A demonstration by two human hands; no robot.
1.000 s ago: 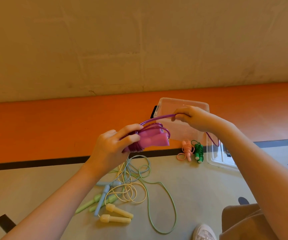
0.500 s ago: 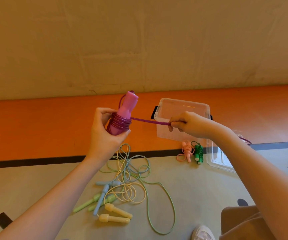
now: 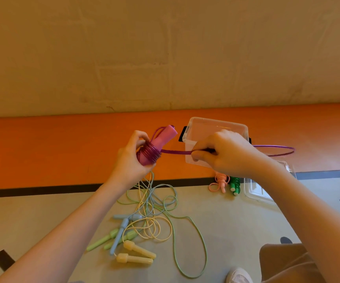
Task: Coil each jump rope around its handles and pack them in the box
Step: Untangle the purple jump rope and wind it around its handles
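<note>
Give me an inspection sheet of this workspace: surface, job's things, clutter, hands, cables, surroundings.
Surface: grey floor with an orange band and a black line.
Job's things: purple jump rope partly coiled on its pink handles; clear plastic box open, clear lid beside it; coiled pink rope and coiled green rope on the floor; blue, light green and cream ropes tangled, uncoiled.
Clutter: nothing seen.
Hands: left hand has its grip on the handles; right hand pinches the purple rope taut.
Cables: nothing seen.
Surroundings: beige wall; white shoe at bottom.
</note>
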